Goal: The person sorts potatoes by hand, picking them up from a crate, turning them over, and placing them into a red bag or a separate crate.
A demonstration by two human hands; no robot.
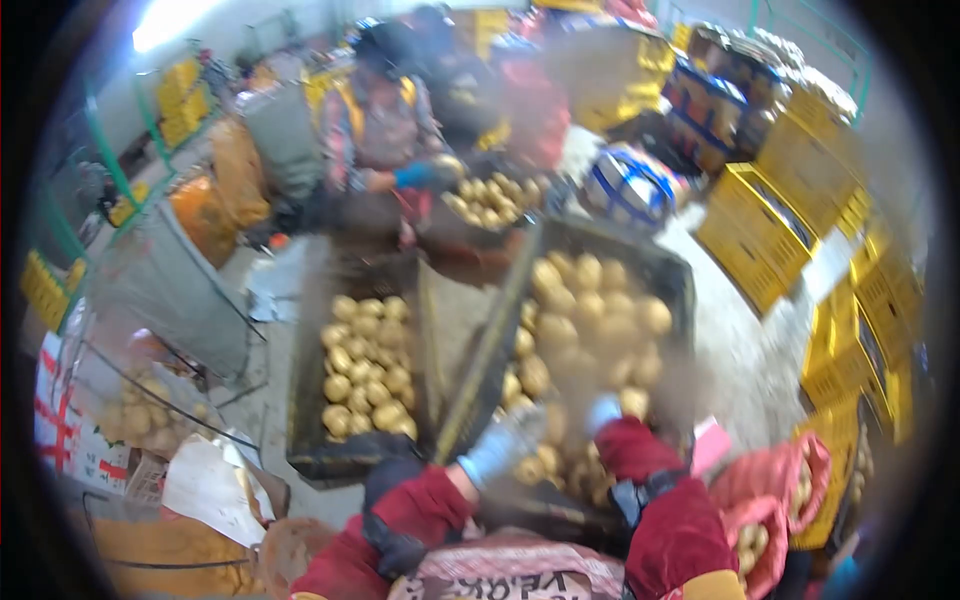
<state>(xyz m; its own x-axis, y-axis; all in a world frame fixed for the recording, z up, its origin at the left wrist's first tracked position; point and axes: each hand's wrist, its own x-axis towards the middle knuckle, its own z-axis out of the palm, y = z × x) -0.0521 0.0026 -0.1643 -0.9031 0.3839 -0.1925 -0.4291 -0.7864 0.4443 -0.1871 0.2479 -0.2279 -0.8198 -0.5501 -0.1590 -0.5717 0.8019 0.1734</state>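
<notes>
My left hand (pixel 503 443), in a blue and grey glove, reaches over the near left part of a dark crate (pixel 470 385) of potatoes (pixel 588 305). Its fingers lie close against potatoes, but blur hides whether they grip one. My right hand (pixel 604 412), in a blue glove under a dark red sleeve, is at the same crate's near right side, beside potatoes. Its fingers are smeared and partly hidden. A hazy smudge covers the middle of the potatoes. To the left stands a second dark crate (pixel 430 350) with smaller-looking potatoes (pixel 365 365).
Across from me, a person (pixel 375 125) with a blue glove works beside another heap of potatoes (pixel 490 200). Yellow crates (pixel 755 235) stand at right. Pink net sacks (pixel 760 520) with potatoes sit at my near right. A clear bag of potatoes (pixel 145 415) is at left.
</notes>
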